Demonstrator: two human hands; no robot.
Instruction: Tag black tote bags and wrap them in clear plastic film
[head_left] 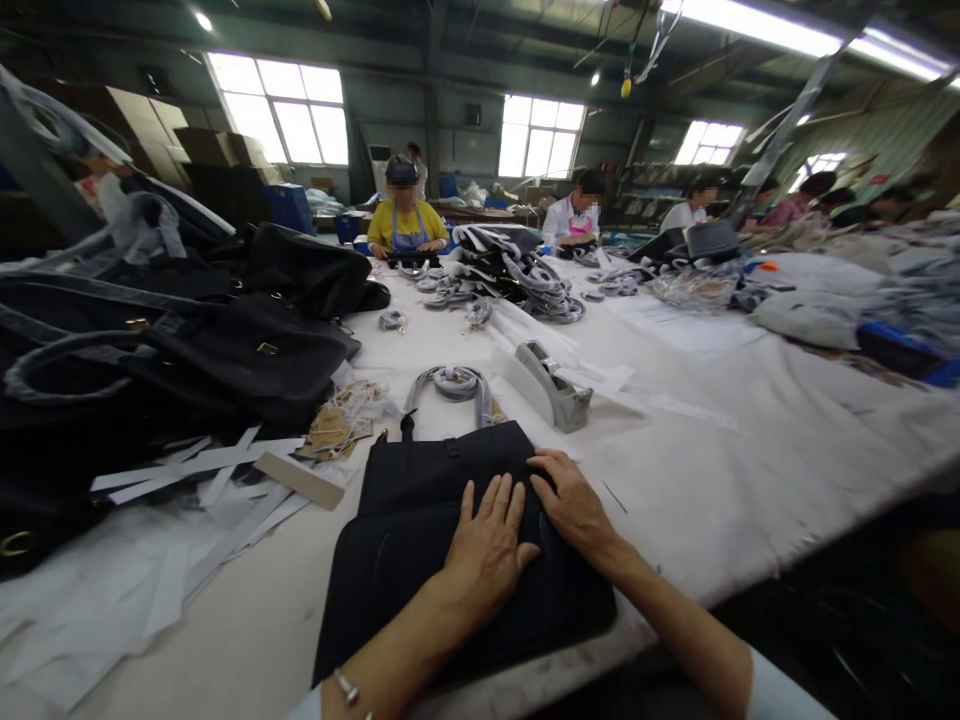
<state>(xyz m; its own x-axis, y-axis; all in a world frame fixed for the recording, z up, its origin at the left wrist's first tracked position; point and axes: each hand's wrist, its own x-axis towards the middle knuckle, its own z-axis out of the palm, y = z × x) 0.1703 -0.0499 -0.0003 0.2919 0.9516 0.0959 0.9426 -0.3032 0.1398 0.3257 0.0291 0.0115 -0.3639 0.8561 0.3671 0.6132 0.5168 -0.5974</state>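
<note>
A black handbag point(420, 580) lies flat on the white-covered table in front of me, its wrapped handle point(480, 400) stretching out beyond its far edge. Across the middle of the bag rests my left hand point(489, 540), palm down with fingers extended. My right hand point(570, 500) touches the bag's right side near the upper corner, fingers bent slightly over the edge and apart. Neither hand grips anything that I can see. A grey tape dispenser point(551, 385) stands just beyond my right hand.
Black bags point(247, 340) are heaped on the left, with white paper strips point(187, 470) and brown tags point(337, 420) beside them. Wrapped straps point(525, 275) pile up farther back. A person in yellow point(405, 225) sits across the table. Its front edge runs along the right.
</note>
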